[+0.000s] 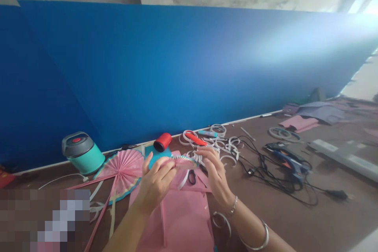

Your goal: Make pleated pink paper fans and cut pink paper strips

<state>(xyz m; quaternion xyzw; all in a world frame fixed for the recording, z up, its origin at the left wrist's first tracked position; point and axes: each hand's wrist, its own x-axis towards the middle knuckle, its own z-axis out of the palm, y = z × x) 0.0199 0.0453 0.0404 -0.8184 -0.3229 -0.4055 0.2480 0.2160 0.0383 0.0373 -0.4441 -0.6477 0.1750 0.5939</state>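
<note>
My left hand is closed around the left end of a small pleated pink paper fan with a blue-and-white edge. My right hand is beside the fan's right end, fingers stretched out; whether they touch it I cannot tell. Beneath both hands lies a pink paper sheet with a narrow folded pink strip on it. A black loop rests just below the fan. To the left, a larger finished-looking pink pleated fan with a blue and cream border is spread on the table.
A teal container with a grey lid stands at left. Toward the back are a red cylinder, a red cutter-like tool and curled white strips. On the right lie a glue gun, black cables and a long white bar. A blue panel rises behind.
</note>
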